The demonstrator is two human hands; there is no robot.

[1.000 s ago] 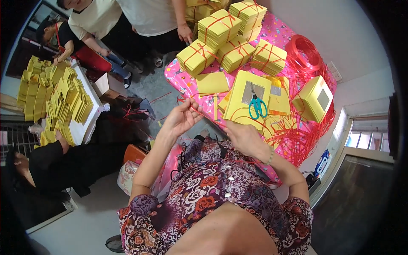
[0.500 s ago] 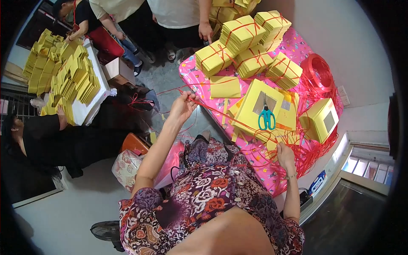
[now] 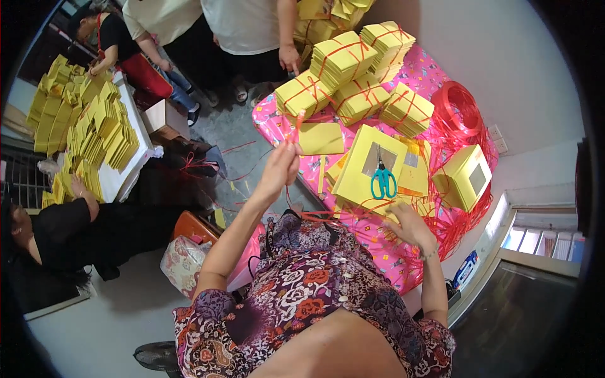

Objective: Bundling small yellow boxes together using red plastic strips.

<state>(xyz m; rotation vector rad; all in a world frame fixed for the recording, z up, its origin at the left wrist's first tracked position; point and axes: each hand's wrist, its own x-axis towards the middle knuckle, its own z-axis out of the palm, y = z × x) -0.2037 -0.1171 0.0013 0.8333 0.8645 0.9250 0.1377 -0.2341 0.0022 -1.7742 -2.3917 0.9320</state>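
My left hand (image 3: 280, 169) is raised by the near left edge of the pink-covered table (image 3: 378, 249). It is closed round a red ribbon (image 3: 300, 120), whose loose end stands up above the fingers. My right hand (image 3: 413, 228) hovers over the table's near side, fingers apart, with no ribbon visible in them. Close by it is a loose tangle of red ribbon (image 3: 455, 230). Ahead lie a flat yellow box (image 3: 356, 179) with a clear window and, on top, teal-handled scissors (image 3: 382, 173). A small yellow card piece (image 3: 320, 138) rests beyond my left hand.
Bundles of yellow card (image 3: 343, 57) tied with red ribbon are stacked at the far side. A red ribbon coil (image 3: 466, 129) and an upright yellow box (image 3: 463, 177) stand on the right. At left, people work round a white table (image 3: 140, 135) with yellow card. An orange stool (image 3: 192, 225) stands nearby.
My left hand has moved slightly right and nearer, its ribbon end now sticking up. My right hand has let go of the ribbon and spread its fingers. The view has shifted a little.
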